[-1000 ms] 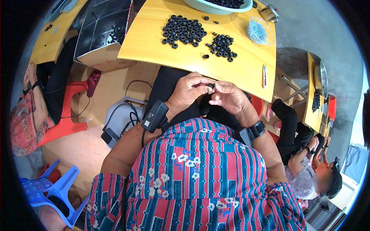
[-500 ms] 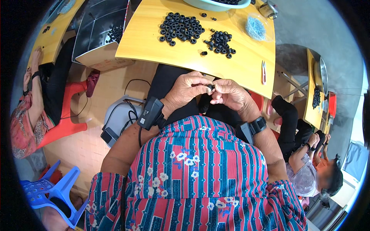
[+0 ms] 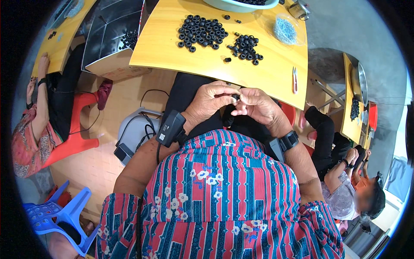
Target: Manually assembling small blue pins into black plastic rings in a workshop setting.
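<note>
Left hand (image 3: 208, 102): pinched a small, black, rounded, rubbery-looking part (image 3: 235, 97).
Part: sat between both hands' fingertips; was likely light, springy, best gripped around its outer wall.
Right hand (image 3: 260, 106): narrowly pinched its right end.

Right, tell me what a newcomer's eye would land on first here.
The boldly striped, flowered shirt fills the lower middle of the view. Just above it, the left hand and right hand meet at a small black piece, near the front edge of the yellow table. Farther up on that tabletop, a larger cluster of black rings and, to its right, a smaller cluster of black parts stand out sharply.
</note>
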